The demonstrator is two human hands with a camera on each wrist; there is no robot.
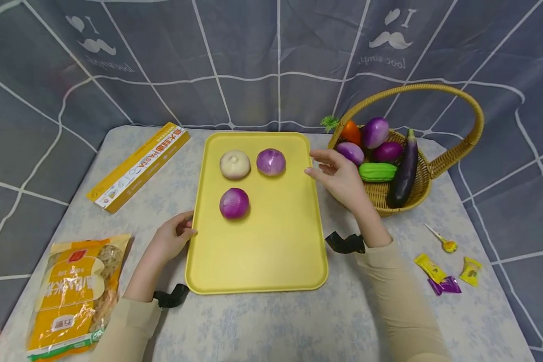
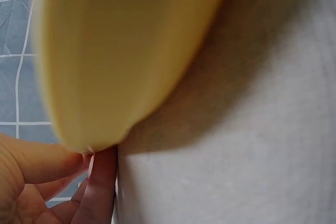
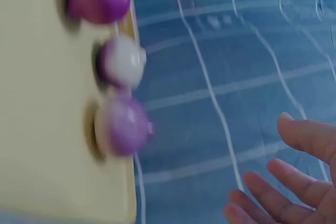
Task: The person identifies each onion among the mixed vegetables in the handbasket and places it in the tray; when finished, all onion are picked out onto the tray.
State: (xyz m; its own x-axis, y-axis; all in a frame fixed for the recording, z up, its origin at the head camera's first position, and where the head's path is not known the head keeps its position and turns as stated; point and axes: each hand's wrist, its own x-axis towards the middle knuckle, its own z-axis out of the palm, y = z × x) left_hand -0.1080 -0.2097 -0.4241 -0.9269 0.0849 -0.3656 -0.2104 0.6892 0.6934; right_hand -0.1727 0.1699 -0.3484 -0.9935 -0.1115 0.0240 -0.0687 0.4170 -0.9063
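Note:
A yellow tray (image 1: 262, 251) lies on the table. On it sit a whitish onion (image 1: 234, 165) at the back left, a purple onion (image 1: 271, 162) beside it, and a darker purple onion (image 1: 234, 203) nearer the front. My left hand (image 1: 174, 236) is at the tray's left edge; in the left wrist view its thumb and fingers (image 2: 102, 182) pinch the rim. Just off the tray's upper right edge hovers my right hand (image 1: 339, 176), holding nothing. The right wrist view shows its fingers (image 3: 302, 182) spread apart.
A handled wicker basket (image 1: 443, 163) with an eggplant (image 1: 403, 171), onions and other vegetables stands at the back right. Candies (image 1: 430, 268) and a lollipop (image 1: 449, 246) lie at the right. On the left are a pasta box (image 1: 140, 168) and an orange food bag (image 1: 72, 296).

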